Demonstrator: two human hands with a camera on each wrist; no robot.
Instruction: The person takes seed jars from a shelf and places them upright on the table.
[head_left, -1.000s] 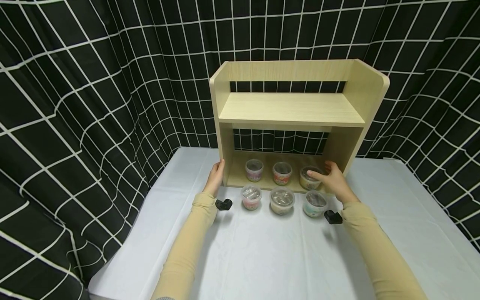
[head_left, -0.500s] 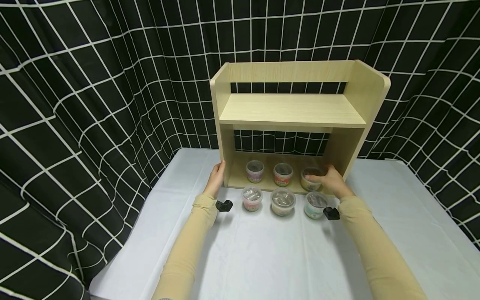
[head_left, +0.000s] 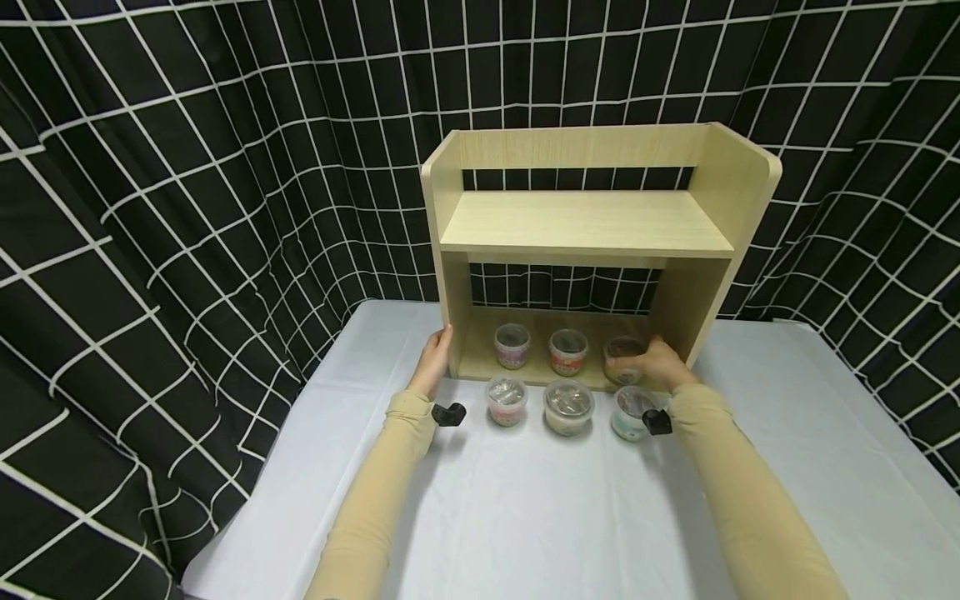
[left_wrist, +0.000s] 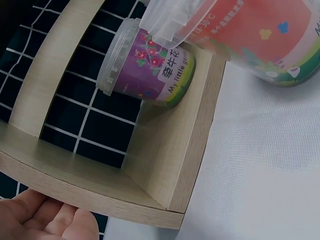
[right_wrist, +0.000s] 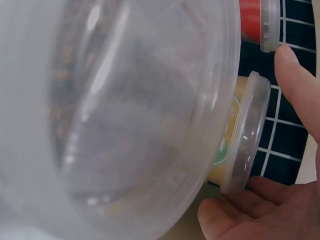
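My right hand has slid deeper into the bottom part of the wooden shelf than it was a second ago, and now my fingers curl round the yellow cup, the one at the right end of the back row. So I think my grip has only just closed on it, and the cup has not been lifted yet: it sits on the shelf floor as before. In the right wrist view my thumb is under its clear lid rim and a fingertip is on the far side, so I am pinching it. My left hand has not moved; its fingers lie straight against the left wall of the shelf, holding nothing. The yellow cup is small and round, with a clear plastic lid and a yellow label with a bit of green on it. Beside it stand a red cup and a purple cup with flowers on its label. Three more cups stand in a row on the white surface just in front of the shelf, and the green cup is right under my right wrist.
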